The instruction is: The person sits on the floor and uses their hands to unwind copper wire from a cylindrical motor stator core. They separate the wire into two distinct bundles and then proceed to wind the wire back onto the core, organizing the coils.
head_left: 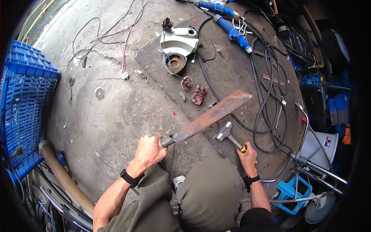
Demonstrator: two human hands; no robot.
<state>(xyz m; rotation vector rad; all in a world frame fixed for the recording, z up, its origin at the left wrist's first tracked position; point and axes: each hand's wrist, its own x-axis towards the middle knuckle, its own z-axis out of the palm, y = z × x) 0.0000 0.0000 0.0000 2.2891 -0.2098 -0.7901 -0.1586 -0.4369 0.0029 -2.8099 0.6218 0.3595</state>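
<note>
My left hand [150,152] is closed round the grey tubular metal handle of a long, rusty blade [208,115], which angles up to the right over the floor. My right hand [248,157] grips a hammer [226,132] by its yellow-and-black handle, with the steel head pointing up and left, below the blade. Beyond the blade lie a reddish bundle of wound wire [199,94], a small round wired part [186,82] and a pale green metal housing [178,42].
A blue plastic crate [27,92] and brown tube [65,174] stand at the left. Black cables [266,100] and blue connectors [234,33] lie at right. Metal tubes [324,176], a white container [317,150] and blue plastic object [293,185] crowd the lower right.
</note>
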